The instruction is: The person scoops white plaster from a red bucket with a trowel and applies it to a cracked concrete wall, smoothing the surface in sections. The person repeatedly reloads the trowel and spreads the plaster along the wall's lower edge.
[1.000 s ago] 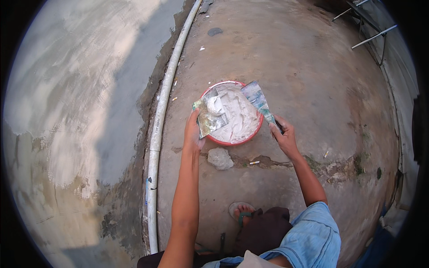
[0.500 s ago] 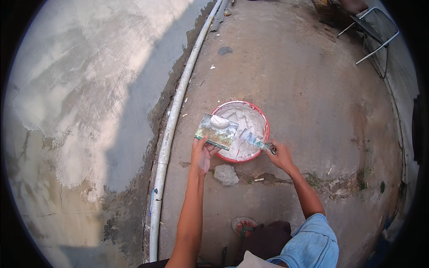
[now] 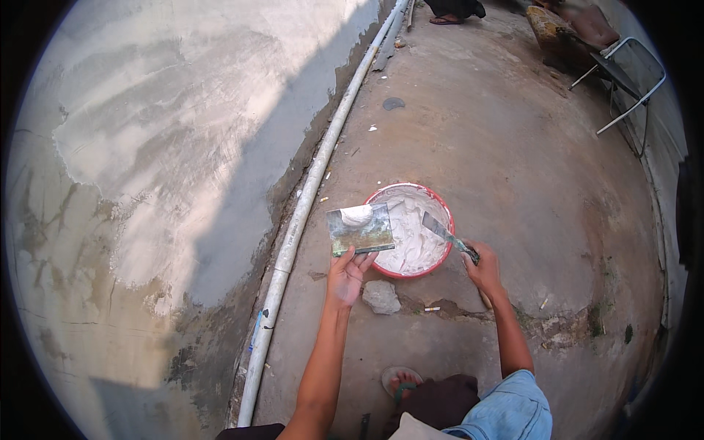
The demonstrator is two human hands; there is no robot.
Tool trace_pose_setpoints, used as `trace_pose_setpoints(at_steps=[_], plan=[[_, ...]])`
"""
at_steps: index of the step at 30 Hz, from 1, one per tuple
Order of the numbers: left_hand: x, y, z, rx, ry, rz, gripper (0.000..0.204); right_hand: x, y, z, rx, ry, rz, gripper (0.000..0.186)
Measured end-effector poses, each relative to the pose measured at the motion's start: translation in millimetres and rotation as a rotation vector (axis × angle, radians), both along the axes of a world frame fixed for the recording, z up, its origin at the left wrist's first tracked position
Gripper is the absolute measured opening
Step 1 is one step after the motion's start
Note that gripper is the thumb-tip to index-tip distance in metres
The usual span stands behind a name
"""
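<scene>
My left hand [image 3: 347, 277] grips the near edge of a flat, stained rectangular plate [image 3: 362, 236]. A lump of white paste [image 3: 357, 214] sits near the plate's far edge. The plate overlaps the left rim of a red basin [image 3: 449, 253], which is full of white, lumpy paste [image 3: 413, 246]. In my right hand [image 3: 484, 270] is a putty knife [image 3: 441, 229], its fingers closed round the handle. The metal blade points up and left over the basin's right side; whether it touches the paste I cannot tell.
A grey stone [image 3: 381, 297] lies just below the basin. Along the left, a white pipe [image 3: 293, 248] follows the foot of a patchy plastered wall [image 3: 169, 161]. Far right stands a folding chair [image 3: 629, 79]. Another person's foot [image 3: 446, 20] shows at the top. A crack [image 3: 455, 312] crosses the concrete.
The putty knife has drawn back a little to the right and turned, its blade now pointing up-left. The plate has levelled out. My view has shifted, bringing another person's foot into sight.
</scene>
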State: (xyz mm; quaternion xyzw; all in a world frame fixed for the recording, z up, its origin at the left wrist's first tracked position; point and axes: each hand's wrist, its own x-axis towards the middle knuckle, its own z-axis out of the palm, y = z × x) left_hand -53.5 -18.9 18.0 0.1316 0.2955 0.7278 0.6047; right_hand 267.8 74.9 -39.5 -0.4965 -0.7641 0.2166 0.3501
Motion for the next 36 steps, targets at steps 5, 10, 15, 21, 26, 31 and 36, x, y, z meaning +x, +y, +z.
trace_pose_setpoints(at_steps=[5, 10, 15, 21, 26, 31, 36], plan=[[-6.4, -12.7, -7.0, -0.119, -0.050, 0.071, 0.041, -17.5, 17.7, 5.8, -0.294, -0.133, -0.034, 0.042], [-13.6, -39.5, -9.9, -0.219, -0.039, 0.122, 0.040, -91.4, -26.2, 77.1, -0.068, 0.063, 0.161, 0.065], [-1.9, -50.7, 1.9, -0.242, -0.024, 0.233, 0.038, -197.5, -102.4, 36.8, -0.626, 0.626, 0.650, 0.068], [-43.6, -101.1, 36.9, -0.319, 0.294, 0.561, 0.037, -304.2, -153.3, 61.6, -1.017, 1.224, 0.658, 0.042], [-76.7, -138.0, 51.1, -0.353, 0.512, 0.439, 0.043, -343.1, -155.3, 60.3, -1.130, 1.269, 0.779, 0.032], [-130.0, -193.5, 94.5, -0.347, 0.940, -0.051, 0.049, -362.5, -131.9, 126.9, -1.224, 1.356, 0.703, 0.035], [-225.6, -275.1, 256.1, -0.440, 1.572, -0.370, 0.014, -364.2, -77.1, 195.8, -1.109, 1.358, 0.596, 0.040]])
